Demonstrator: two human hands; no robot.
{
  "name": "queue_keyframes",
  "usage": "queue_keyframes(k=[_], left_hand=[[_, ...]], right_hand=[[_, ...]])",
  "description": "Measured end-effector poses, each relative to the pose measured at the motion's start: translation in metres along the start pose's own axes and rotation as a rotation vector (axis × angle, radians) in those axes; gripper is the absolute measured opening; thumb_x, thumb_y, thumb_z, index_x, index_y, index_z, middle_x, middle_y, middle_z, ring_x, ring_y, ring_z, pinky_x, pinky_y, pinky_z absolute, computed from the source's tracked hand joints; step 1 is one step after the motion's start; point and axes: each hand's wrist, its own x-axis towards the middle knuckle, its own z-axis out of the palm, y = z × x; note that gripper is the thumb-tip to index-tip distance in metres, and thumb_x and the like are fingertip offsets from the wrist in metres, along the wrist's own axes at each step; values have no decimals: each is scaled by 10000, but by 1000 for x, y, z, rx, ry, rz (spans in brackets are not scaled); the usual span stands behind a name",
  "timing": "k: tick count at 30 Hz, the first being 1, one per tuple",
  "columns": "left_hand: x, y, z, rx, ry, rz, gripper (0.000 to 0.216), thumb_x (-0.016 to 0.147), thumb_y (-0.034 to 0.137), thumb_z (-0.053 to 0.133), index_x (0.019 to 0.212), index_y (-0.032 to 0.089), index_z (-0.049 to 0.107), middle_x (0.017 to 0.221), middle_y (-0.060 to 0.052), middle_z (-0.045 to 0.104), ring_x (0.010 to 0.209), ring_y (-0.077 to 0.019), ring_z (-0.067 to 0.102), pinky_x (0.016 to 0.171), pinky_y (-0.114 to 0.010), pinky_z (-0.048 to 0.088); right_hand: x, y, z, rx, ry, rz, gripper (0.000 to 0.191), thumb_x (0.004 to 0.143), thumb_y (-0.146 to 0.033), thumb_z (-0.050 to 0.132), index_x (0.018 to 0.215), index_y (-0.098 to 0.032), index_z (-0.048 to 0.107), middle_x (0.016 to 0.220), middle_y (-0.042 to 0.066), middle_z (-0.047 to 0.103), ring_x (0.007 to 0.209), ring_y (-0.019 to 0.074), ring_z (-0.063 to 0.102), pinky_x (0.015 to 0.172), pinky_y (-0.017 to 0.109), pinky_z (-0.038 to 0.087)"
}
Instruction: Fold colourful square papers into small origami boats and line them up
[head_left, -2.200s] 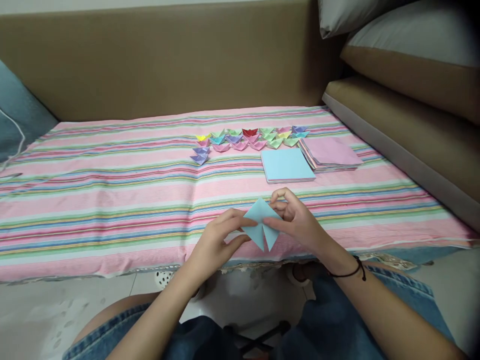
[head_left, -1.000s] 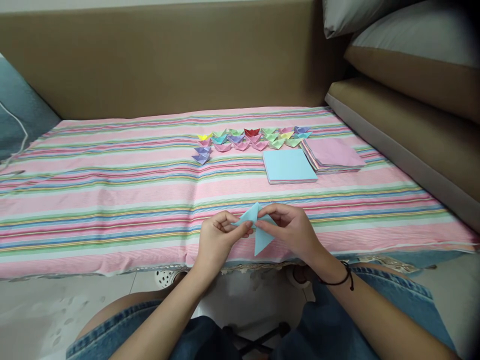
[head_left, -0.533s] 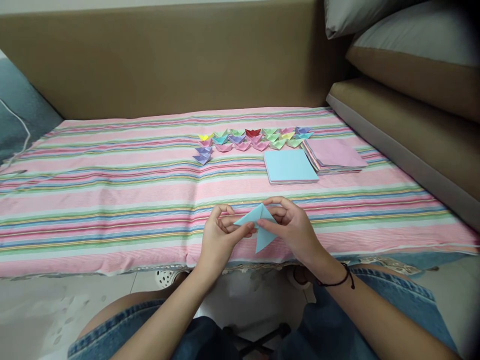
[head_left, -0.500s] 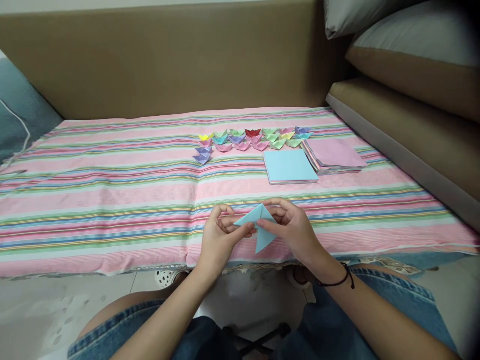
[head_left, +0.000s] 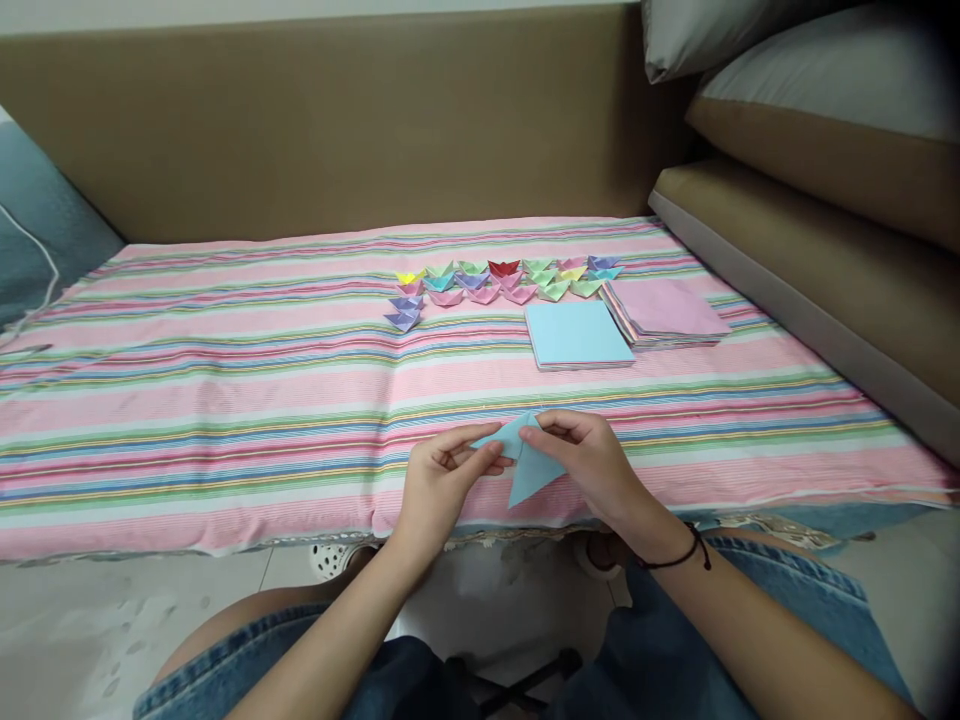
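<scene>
**Folding in mid-air: crease drift and slip risk**

Holding noted: left hand (head_left: pixel 439 480) and right hand (head_left: pixel 589 465) both pinch the blue folded paper (head_left: pixel 525 465), fingertips closed on its upper edge, one hand each side. Paper sits just nearer the person than the front edge of the striped cloth (head_left: pixel 225 400), raised off it, its lower point hanging free toward the knees.

Risks, as judged from this view:

1. Crease off-line. Paper has no backing under it; w/ only fingertip pinch, layers may shift and next fold may land crooked.
2. Slip. Grip is on a narrow strip at top; if one hand lets go to re-grip, piece may swing or drop past cloth edge to the floor.
3. Tear or crumple at the meeting point of the two pinches, if hands pull apart.

Elsewhere, relative to the cloth: blue sheet stack (head_left: pixel 577 335) and pink sheet stack (head_left: pixel 667 308) lie on its far right part; row of small folded boats (head_left: pixel 499 280) beyond them. All well apart from hands, so low knock risk.
</scene>
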Motion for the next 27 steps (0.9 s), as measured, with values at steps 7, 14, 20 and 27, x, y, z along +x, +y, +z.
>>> queue_keyframes(k=[7, 14, 20, 27], left_hand=[[1, 1, -2, 17, 24, -24, 292, 651, 259, 757, 921, 155, 719, 679, -38, 737, 660, -212, 708, 686, -316, 585], [1, 0, -4, 22, 28, -23, 291, 638, 245, 765, 913, 159, 722, 684, -31, 739, 647, -212, 708, 670, -313, 591], [1, 1, -4, 32, 37, -9, 304, 624, 243, 772, 915, 170, 723, 688, -30, 739, 664, -225, 710, 688, -335, 592], [0, 2, -5, 49, 33, -3, 267, 629, 227, 760, 888, 171, 726, 683, -29, 734, 648, -211, 704, 656, -311, 576]], right_hand=[[0, -1, 0, -4, -22, 7, 247, 687, -392, 700, 616, -165, 634, 549, -17, 513, 506, 105, 446, 462, 241, 353], [0, -1, 1, 1, -15, 9, 236, 677, -392, 704, 639, -167, 645, 575, -12, 554, 516, 110, 472, 474, 244, 383], [0, 2, 0, 16, -49, -2, 207, 693, -377, 703, 718, -173, 672, 643, 9, 610, 567, 130, 531, 510, 250, 426], [0, 2, 0, -9, -43, -16, 234, 689, -397, 703, 663, -171, 651, 589, -2, 562, 541, 127, 503, 491, 250, 397]])
